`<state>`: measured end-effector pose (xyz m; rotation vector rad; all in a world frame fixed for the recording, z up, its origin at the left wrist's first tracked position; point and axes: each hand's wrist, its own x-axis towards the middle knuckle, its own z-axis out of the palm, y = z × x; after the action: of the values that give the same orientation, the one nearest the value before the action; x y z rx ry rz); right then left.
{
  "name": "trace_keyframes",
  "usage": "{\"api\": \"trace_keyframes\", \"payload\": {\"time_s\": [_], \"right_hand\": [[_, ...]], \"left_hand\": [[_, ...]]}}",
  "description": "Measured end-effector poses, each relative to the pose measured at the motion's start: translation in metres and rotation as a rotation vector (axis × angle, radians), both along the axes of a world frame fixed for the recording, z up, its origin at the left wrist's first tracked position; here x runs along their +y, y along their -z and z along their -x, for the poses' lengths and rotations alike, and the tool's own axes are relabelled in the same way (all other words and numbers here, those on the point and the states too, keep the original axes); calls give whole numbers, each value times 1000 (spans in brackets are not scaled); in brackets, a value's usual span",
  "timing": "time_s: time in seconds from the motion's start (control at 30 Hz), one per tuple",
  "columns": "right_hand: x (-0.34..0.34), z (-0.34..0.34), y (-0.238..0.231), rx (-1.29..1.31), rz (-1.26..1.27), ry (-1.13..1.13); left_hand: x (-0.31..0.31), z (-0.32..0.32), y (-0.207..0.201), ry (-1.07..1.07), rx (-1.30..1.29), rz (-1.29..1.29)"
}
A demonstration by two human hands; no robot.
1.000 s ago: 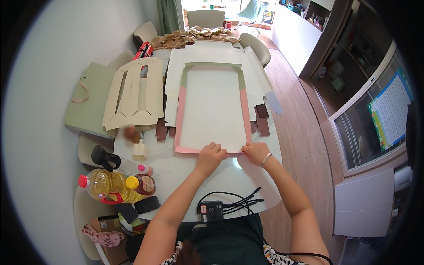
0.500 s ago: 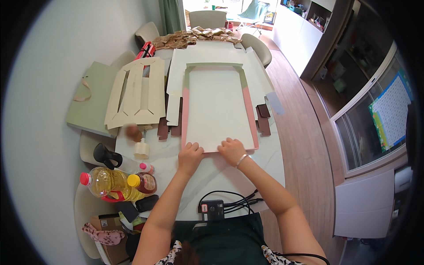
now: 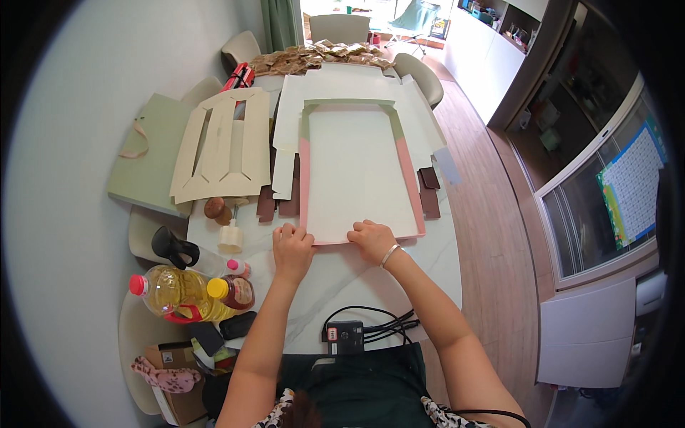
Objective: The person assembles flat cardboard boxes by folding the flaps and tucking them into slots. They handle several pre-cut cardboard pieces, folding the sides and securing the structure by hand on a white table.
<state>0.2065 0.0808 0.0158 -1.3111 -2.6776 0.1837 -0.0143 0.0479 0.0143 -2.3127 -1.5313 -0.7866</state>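
- The shallow box point(image 3: 302, 187), pink and green walled, lies open side up on the marble table point(image 3: 335, 282), in front of the person; its far part rests over a flat white card point(image 3: 357, 77).
- The left hand point(image 3: 292, 251) is nearly closed, fingers curled over the near left corner; I can't see all of the thumb.
- The right hand point(image 3: 370, 242) is closed too, bent fingers hooked over the near wall, short of its right corner.
- What I'd worry about: that right corner has no hand on it, so a hard squeeze at the left could leave the near wall uneven or creased.
- Too strong a pull toward the body might tear a corner or skew the box, since the card under it looks loose and could slide along.
- The left forearm passes near the yellow-capped jar point(image 3: 237, 293); an elbow swung outward could knock it over.
- The long axis runs away from the person, roughly along the table, the far end leaning slightly left.
- The green end points away; the pink end faces the person.
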Motion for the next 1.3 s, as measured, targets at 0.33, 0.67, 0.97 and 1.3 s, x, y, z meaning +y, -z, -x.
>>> {"api": "trace_keyframes", "payload": {"time_s": [0.33, 0.67, 0.97, 1.3], "right_hand": [[-2, 56, 30, 209, -23, -36], [-4, -3, 36, 305, -149, 39], [-18, -12, 21, 293, -102, -4], [-39, -32, 31, 162, -210, -33]], "left_hand": [[5, -9, 28, -89, 25, 205], [2, 0, 0, -74, 66, 175], [2, -13, 34, 65, -174, 242], [-12, -49, 18, 390, -237, 214]]}}
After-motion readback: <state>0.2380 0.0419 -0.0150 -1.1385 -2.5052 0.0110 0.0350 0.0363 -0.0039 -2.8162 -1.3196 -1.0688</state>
